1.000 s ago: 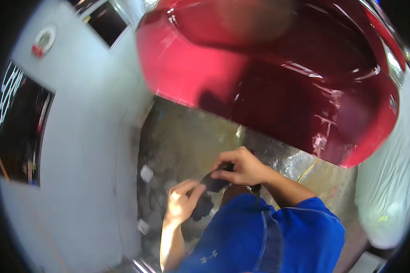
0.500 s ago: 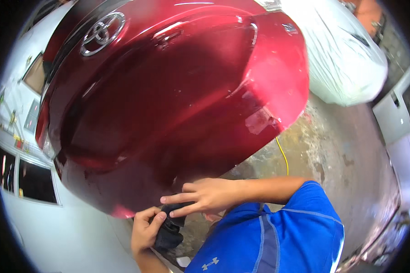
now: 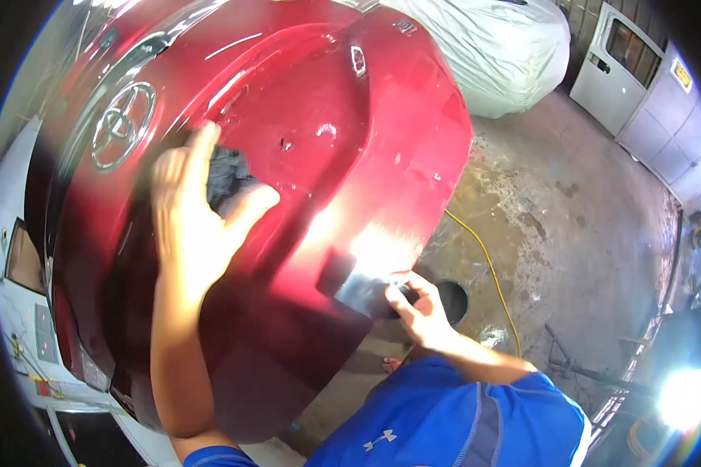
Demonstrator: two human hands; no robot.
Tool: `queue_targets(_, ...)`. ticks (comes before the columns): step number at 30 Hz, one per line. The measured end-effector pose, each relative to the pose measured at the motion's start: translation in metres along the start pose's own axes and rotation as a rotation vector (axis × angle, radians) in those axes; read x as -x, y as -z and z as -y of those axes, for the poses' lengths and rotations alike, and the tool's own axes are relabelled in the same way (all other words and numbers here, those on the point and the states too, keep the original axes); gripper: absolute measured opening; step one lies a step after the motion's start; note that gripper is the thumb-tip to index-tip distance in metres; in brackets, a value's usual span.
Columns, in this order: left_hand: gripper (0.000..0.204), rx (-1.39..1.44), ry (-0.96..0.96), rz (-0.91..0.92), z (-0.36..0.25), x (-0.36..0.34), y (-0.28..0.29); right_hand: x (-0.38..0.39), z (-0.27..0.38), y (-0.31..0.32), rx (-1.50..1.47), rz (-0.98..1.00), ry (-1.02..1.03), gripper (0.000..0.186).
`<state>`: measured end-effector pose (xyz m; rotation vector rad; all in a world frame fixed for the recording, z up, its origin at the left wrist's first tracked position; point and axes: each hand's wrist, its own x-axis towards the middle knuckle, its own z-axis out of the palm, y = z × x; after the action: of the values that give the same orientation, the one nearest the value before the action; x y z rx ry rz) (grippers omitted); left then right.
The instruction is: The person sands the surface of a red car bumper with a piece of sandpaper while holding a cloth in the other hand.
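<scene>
My left hand (image 3: 199, 210) reaches over the back of a glossy red car (image 3: 304, 140), fingers and thumb around a bunched black cloth (image 3: 227, 175) against the paint. Beside that hand is a round chrome emblem (image 3: 123, 126). My right hand (image 3: 424, 311) is at the panel's lower right edge, thumb and fingers closed around something dark that I cannot make out. Left of its fingertips shows a grey, shiny patch (image 3: 358, 292); whether it is a sheet or a reflection is unclear.
A black round bucket (image 3: 452, 302) stands on the stained concrete floor, behind my right hand. A yellow cord (image 3: 487, 257) runs across the floor. Farther off are a plastic-covered vehicle (image 3: 498, 58) and a white door (image 3: 617, 66). A bright lamp (image 3: 687, 398) shines at lower right.
Both hands were together at the black cloth below the panel. The left has moved up onto the car with the cloth; the right has gone to the panel's right edge. The view has shifted.
</scene>
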<state>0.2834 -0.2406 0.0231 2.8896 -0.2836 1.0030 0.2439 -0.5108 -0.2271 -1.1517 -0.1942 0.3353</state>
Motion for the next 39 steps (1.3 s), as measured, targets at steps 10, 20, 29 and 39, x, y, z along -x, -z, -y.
queue_targets(10,0.049,-0.195,-0.239,-0.002,0.038,-0.006,-0.087,-0.03,0.024,0.069,-0.539,-0.068,-0.097,0.029)
queue_targets(20,0.036,-0.05,-0.156,-0.04,-0.015,-0.19,-0.218,-0.094,0.063,0.075,-0.466,0.376,-0.05,0.057)
queue_targets(29,0.037,-0.066,-0.215,0.036,0.0,-0.206,-0.209,-0.205,0.116,0.077,0.753,-0.001,0.959,0.048)
queue_targets(39,0.036,-0.292,-0.121,0.08,0.007,0.01,-0.049,-0.331,0.183,0.06,1.441,0.566,1.388,0.047)
